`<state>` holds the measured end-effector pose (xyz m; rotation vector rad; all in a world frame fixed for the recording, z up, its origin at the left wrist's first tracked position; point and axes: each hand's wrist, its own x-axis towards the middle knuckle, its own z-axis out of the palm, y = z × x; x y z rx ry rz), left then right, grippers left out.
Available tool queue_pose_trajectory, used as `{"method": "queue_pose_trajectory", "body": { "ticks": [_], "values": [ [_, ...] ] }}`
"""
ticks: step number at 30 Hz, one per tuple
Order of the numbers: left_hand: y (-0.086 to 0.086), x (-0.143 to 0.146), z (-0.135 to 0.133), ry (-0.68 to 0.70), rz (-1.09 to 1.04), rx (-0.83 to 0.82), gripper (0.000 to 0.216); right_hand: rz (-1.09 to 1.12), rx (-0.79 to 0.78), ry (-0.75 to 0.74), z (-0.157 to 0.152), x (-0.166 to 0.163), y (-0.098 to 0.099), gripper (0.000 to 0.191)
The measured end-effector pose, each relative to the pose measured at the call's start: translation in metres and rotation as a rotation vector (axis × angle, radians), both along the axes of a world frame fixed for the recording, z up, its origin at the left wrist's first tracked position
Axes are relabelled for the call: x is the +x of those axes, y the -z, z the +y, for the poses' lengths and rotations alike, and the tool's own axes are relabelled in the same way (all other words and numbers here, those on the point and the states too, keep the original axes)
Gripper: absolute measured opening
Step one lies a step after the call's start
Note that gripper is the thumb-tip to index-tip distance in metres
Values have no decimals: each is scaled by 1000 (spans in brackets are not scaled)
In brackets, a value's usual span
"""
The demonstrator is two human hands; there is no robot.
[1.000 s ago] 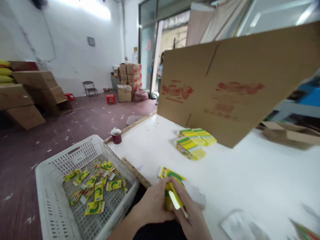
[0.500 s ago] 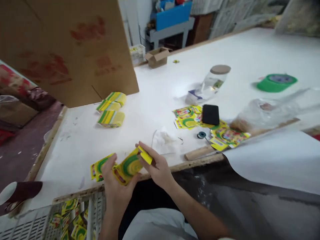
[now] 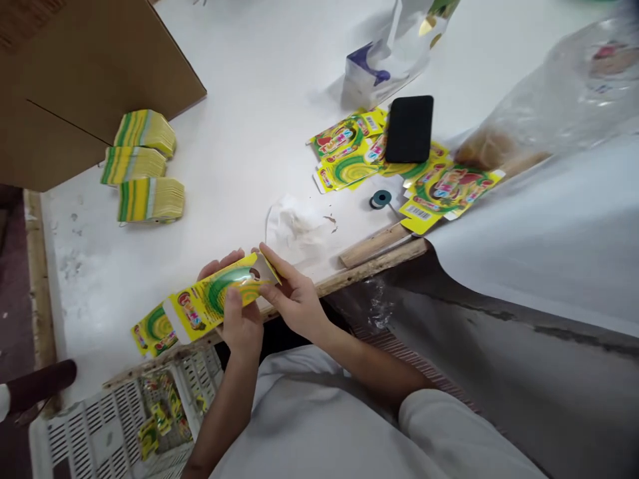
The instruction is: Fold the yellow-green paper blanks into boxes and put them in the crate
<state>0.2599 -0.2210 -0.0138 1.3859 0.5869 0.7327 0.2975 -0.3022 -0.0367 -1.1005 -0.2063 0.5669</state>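
A yellow and green printed carton (image 3: 212, 293) lies tilted between my two hands over the table's front edge. My left hand (image 3: 239, 316) wraps it from below, thumb pressed on its printed face. At the carton's upper right end, my right hand (image 3: 294, 296) pinches the end flap between thumb and fingers. A pale flap stands out at its lower left end. Just beyond that end, another yellow carton (image 3: 157, 329) rests on the table, partly covered. A crumpled white tissue (image 3: 297, 226) lies just above my right hand.
Three stacks of folded yellow-green cartons (image 3: 152, 199) sit beside a large cardboard box (image 3: 100, 80). Flat cartons (image 3: 349, 159) lie under a black phone (image 3: 410, 130), near a small dark spool (image 3: 380, 199) and a plastic bag (image 3: 539, 100). Below the edge stands a white crate (image 3: 107, 419) with small cartons inside.
The view has tipped down and closer. The carton has turned to lie flatter, its printed face showing, and my left hand has shifted along it. My right hand stays at its end flap.
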Motion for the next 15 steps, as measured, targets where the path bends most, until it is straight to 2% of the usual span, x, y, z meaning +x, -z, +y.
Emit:
{"method": "queue_pose_trajectory", "body": {
  "ticks": [2, 6, 11, 15],
  "values": [
    [0, 8, 3, -57, -28, -30, 37, -153, -37, 7, -3, 2, 4, 63],
    [0, 14, 9, -110, -51, -115, 31, -396, -118, 28, -6, 6, 11, 52],
    [2, 11, 8, -93, -64, -151, 29, -444, -191, 41, -1, 1, 13, 48],
    [7, 12, 4, -99, -103, -152, 30, -459, -191, 39, 3, -3, 10, 49]
  ]
}}
